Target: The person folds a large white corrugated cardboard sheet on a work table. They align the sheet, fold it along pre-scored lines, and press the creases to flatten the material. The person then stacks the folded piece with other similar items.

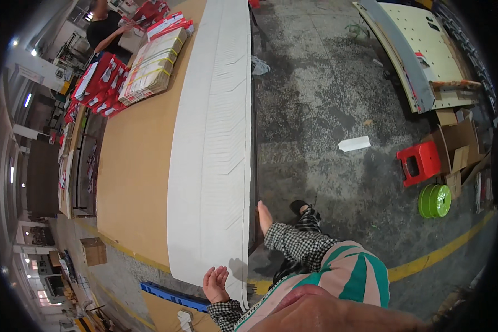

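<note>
A long white strip, which looks like many overlapping white sheets [189, 166] with slanted stepped edges, runs along the right side of a brown board-topped table [133, 166]. My left hand [216, 285] is over the near end of the strip, its fingers loosely curled and nothing in it. I cannot tell whether it touches the sheets. Just beyond the table's right edge is my right hand [265, 217], seen edge-on with fingers stretched out and no object visible in it. Checked sleeves cover both forearms.
Strapped stacks of cardboard [155, 66] and red-and-white packages [102, 83] lie at the far left, by another person [106, 30]. On the right floor are a red stool [420, 162], a green spool [434, 201] and cardboard boxes [456, 138]. A blue bar [174, 296] lies near the front.
</note>
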Demonstrator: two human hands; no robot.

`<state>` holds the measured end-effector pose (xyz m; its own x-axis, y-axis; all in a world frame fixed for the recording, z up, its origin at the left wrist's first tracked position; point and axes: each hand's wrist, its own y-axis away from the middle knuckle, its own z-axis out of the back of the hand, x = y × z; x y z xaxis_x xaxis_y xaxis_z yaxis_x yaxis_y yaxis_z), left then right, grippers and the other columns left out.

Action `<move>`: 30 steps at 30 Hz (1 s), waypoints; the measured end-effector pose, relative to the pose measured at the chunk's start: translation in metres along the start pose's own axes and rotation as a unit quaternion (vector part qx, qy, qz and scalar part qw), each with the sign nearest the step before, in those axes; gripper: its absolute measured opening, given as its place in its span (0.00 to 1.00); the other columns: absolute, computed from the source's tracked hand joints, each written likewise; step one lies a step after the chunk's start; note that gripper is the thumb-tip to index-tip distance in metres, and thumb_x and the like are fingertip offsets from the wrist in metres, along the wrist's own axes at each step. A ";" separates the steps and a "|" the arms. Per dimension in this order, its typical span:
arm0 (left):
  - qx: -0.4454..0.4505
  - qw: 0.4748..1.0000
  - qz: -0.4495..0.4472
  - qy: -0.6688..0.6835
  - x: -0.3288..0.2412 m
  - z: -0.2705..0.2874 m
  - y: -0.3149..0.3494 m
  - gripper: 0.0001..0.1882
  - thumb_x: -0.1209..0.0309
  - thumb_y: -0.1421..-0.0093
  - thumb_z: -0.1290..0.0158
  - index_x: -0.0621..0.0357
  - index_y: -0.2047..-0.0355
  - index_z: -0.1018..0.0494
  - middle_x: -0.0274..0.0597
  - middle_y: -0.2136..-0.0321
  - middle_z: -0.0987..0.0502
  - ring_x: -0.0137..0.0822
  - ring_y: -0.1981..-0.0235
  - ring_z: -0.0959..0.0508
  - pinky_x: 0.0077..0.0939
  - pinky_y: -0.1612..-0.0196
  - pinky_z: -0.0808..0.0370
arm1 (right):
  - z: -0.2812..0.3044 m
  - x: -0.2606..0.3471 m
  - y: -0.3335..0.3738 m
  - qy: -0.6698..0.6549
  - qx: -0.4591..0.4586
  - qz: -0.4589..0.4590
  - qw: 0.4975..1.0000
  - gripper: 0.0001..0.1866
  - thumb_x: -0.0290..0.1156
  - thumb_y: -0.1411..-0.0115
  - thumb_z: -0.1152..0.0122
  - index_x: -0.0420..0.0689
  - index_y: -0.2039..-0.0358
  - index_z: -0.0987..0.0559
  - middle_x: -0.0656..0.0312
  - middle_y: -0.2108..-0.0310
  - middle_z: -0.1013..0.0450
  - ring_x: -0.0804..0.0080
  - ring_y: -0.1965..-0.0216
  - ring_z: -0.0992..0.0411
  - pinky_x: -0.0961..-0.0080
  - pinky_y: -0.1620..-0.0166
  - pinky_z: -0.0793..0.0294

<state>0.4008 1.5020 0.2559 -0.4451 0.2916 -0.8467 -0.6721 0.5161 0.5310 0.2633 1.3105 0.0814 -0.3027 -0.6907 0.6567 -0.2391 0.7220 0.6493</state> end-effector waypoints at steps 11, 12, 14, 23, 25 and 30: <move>-0.031 0.998 0.009 0.046 0.003 -0.063 -0.020 0.18 0.69 0.42 0.52 0.69 0.55 0.36 0.56 0.65 0.25 0.46 0.64 0.22 0.34 0.60 0.24 | 0.097 0.088 -0.058 0.098 -0.061 -0.070 0.991 0.45 0.67 0.42 0.71 0.38 0.39 0.45 0.45 0.42 0.42 0.53 0.43 0.41 0.59 0.42 0.42; -0.044 0.998 -0.002 0.035 0.000 -0.082 -0.023 0.17 0.69 0.42 0.54 0.69 0.55 0.35 0.55 0.66 0.25 0.46 0.64 0.22 0.34 0.60 0.24 | 0.110 0.095 -0.062 0.120 -0.038 -0.089 0.988 0.44 0.65 0.40 0.73 0.41 0.37 0.50 0.44 0.39 0.48 0.51 0.40 0.46 0.57 0.40 0.46; 0.031 0.999 -0.018 0.017 -0.006 -0.134 -0.037 0.17 0.69 0.42 0.53 0.69 0.56 0.35 0.55 0.67 0.24 0.45 0.64 0.22 0.33 0.59 0.25 | 0.153 0.107 -0.088 0.157 -0.060 -0.093 0.981 0.42 0.64 0.40 0.75 0.43 0.36 0.54 0.46 0.37 0.53 0.50 0.38 0.50 0.56 0.38 0.49; 0.521 0.760 -0.022 -0.388 0.024 -0.218 -0.084 0.20 0.60 0.41 0.49 0.67 0.58 0.30 0.47 0.66 0.22 0.36 0.64 0.23 0.28 0.59 0.27 | 0.145 0.290 -0.125 0.057 -0.110 -0.053 0.991 0.41 0.64 0.39 0.78 0.47 0.35 0.60 0.56 0.33 0.66 0.57 0.33 0.65 0.60 0.35 0.58; 0.408 0.807 0.096 -0.417 -0.008 -0.253 -0.080 0.20 0.59 0.41 0.50 0.68 0.60 0.29 0.48 0.65 0.22 0.36 0.64 0.23 0.26 0.59 0.27 | 0.132 0.328 -0.138 0.088 -0.090 -0.044 0.991 0.42 0.64 0.39 0.79 0.46 0.35 0.59 0.56 0.33 0.67 0.58 0.33 0.66 0.60 0.35 0.59; 0.310 0.875 0.178 -0.326 -0.052 -0.329 -0.154 0.20 0.61 0.41 0.52 0.70 0.59 0.30 0.51 0.70 0.21 0.39 0.68 0.21 0.29 0.62 0.24 | 0.128 0.366 -0.225 0.152 -0.077 0.054 0.984 0.39 0.59 0.37 0.79 0.40 0.36 0.56 0.53 0.33 0.65 0.60 0.33 0.67 0.66 0.34 0.65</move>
<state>0.3327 1.1428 0.2296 0.0072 0.8163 -0.5776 -0.0185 0.5776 0.8161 0.0881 0.9004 0.1271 -0.0226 -0.6068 0.7945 -0.0718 0.7936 0.6041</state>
